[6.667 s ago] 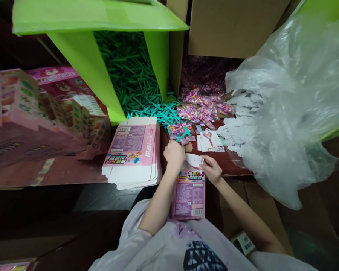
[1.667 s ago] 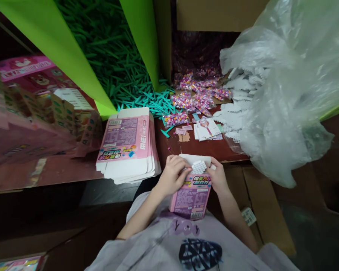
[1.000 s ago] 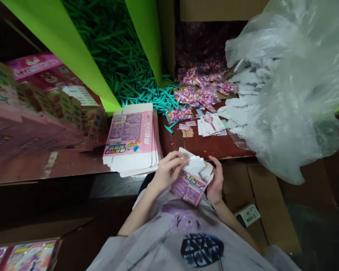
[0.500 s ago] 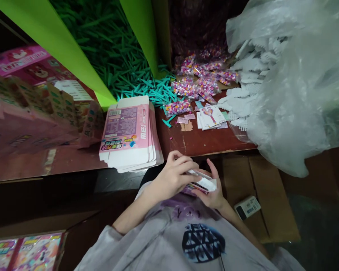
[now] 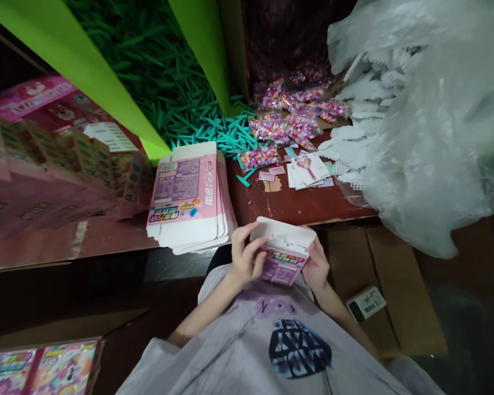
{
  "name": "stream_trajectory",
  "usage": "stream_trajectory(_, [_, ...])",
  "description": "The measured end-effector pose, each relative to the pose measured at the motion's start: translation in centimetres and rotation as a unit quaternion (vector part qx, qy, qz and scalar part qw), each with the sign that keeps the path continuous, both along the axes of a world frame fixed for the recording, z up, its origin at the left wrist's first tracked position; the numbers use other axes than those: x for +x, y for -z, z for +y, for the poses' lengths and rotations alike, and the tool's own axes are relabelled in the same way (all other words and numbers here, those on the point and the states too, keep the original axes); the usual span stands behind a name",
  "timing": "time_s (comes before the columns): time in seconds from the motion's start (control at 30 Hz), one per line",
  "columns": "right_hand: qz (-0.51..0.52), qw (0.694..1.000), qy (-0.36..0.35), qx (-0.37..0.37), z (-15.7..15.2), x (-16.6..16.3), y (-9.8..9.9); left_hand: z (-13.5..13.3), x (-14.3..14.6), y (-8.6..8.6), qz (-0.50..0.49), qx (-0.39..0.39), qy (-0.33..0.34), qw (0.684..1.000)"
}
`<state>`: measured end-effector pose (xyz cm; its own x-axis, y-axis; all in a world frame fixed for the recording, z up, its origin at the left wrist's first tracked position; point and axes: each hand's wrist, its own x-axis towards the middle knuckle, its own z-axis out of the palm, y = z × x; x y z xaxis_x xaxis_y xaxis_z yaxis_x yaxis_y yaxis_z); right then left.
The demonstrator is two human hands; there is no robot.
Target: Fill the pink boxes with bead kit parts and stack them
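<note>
A small pink and purple printed carton (image 5: 283, 266) is held in front of my body, its white flap (image 5: 286, 230) raised toward the table edge. My right hand (image 5: 316, 266) grips the carton's right side. On the left side, my left hand (image 5: 247, 255) has its fingers curled at the flap and the upper edge. What lies inside the carton is hard to make out. Just beyond my left hand, a stack of flattened pink cartons (image 5: 185, 189) rests on the table's front edge.
Teal plastic sticks (image 5: 214, 129) spill from a green-sided bin. Bags of coloured beads (image 5: 267, 129), printed cards (image 5: 308, 169) and white perforated pieces (image 5: 356, 145) in a plastic bag lie along the back. Standing pink boxes (image 5: 45, 186) line the left; cardboard (image 5: 395, 274) lies below right.
The carton has turned so that its printed face and raised flap show. My left hand has shifted from over its opening to its left side.
</note>
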<state>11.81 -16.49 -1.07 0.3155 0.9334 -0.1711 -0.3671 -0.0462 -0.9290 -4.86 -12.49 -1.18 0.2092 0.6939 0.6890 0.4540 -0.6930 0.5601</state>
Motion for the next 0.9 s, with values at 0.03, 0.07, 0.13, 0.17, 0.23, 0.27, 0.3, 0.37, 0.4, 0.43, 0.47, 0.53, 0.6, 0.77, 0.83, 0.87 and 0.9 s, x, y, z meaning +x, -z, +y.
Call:
stream_trajectory(0.03, [0.002, 1.000, -0.003, -0.012, 0.5, 0.4, 0.1, -0.1, 0.5, 1.0, -0.063, -0.033, -0.016, 0.997])
stream_trajectory(0.07, [0.005, 1.000, -0.005, -0.026, 0.9, 0.7, 0.3, -0.2, 1.0, 1.8, -0.114, -0.077, -0.026, 0.990])
stream_trajectory(0.13, [0.015, 0.999, -0.002, -0.048, 1.5, 1.0, 0.8, 0.0, 1.8, 2.4, -0.174, -0.164, -0.026, 0.971])
stream_trajectory(0.17, [0.022, 0.998, 0.007, -0.052, 1.7, 1.1, 1.1, 0.3, 2.1, 2.3, -0.184, -0.202, -0.017, 0.962])
stream_trajectory(0.23, [0.028, 0.998, 0.033, -0.046, 2.0, 1.1, 1.8, 0.9, 2.2, 1.9, -0.174, -0.261, 0.017, 0.949])
stream_trajectory(0.27, [0.025, 0.998, 0.044, -0.045, 2.1, 1.1, 2.1, 1.2, 2.1, 1.6, -0.162, -0.280, 0.039, 0.946])
stream_trajectory(0.3, [0.017, 0.997, 0.051, -0.047, 2.3, 1.3, 2.4, 1.5, 1.9, 1.5, -0.153, -0.289, 0.058, 0.943])
stream_trajectory(0.37, [-0.003, 0.997, 0.056, -0.059, 2.6, 1.8, 3.0, 2.0, 1.4, 1.6, -0.157, -0.277, 0.092, 0.943])
stream_trajectory(0.4, [-0.009, 0.996, 0.059, -0.065, 2.7, 2.2, 3.2, 2.1, 1.2, 1.7, -0.171, -0.266, 0.107, 0.943])
stream_trajectory(0.43, [-0.011, 0.996, 0.060, -0.072, 2.8, 2.6, 3.4, 2.3, 1.1, 1.9, -0.187, -0.264, 0.123, 0.938])
stream_trajectory(0.47, [-0.009, 0.995, 0.060, -0.078, 2.9, 2.9, 3.6, 2.4, 1.1, 2.1, -0.208, -0.274, 0.136, 0.929])
stream_trajectory(0.53, [-0.001, 0.995, 0.051, -0.089, 3.0, 3.4, 3.8, 2.8, 1.5, 2.4, -0.252, -0.327, 0.158, 0.897])
stream_trajectory(0.6, [0.001, 0.995, 0.046, -0.086, 2.9, 3.4, 3.9, 3.4, 2.0, 2.5, -0.295, -0.398, 0.183, 0.849])
stream_trajectory(0.77, [-0.063, 0.992, 0.086, 0.065, 2.8, 2.1, 3.9, 4.6, 2.5, 3.2, -0.419, -0.432, 0.219, 0.768])
stream_trajectory(0.83, [-0.119, 0.985, 0.077, 0.099, 2.9, 1.5, 3.7, 4.5, 2.3, 3.4, -0.409, -0.387, 0.241, 0.790])
stream_trajectory(0.87, [-0.154, 0.980, 0.081, 0.098, 3.0, 1.3, 3.7, 4.3, 2.2, 3.5, -0.389, -0.361, 0.229, 0.816])
stream_trajectory(0.9, [-0.189, 0.974, 0.090, 0.091, 3.1, 1.1, 3.6, 4.2, 2.1, 3.5, -0.369, -0.338, 0.200, 0.842])
